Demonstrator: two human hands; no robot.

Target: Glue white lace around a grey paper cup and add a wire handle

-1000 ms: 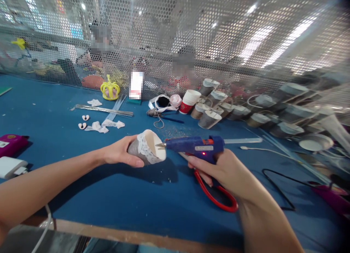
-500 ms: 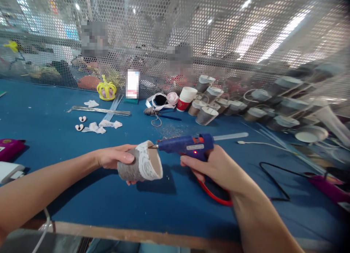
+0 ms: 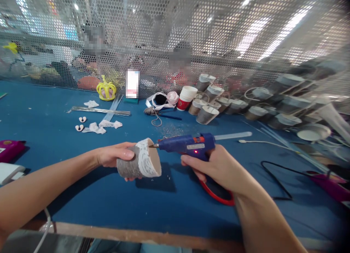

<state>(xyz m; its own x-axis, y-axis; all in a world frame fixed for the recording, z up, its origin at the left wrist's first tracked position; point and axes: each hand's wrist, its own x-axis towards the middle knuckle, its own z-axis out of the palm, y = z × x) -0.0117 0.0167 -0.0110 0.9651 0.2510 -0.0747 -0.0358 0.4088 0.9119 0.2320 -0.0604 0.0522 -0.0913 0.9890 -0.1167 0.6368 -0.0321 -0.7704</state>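
Note:
My left hand grips a paper cup wound with grey cord, tilted so its mouth faces right. White lace trim runs round the cup near its rim. In my right hand is a blue glue gun with a red light on and a clear glue stick jutting from its back. Its metal nozzle is at the upper inside of the cup's mouth; whether it touches the wall I cannot tell. Red scissor handles lie partly hidden under my right wrist.
Several grey-wrapped cups stand along the mesh screen. Wire rods, lace pieces, a yellow crown-shaped piece and a lit phone are at the back left. A black cable lies at right.
The cup has shifted very slightly left and up in my left hand. The glue gun's nozzle stays at its mouth, and both hands keep their hold.

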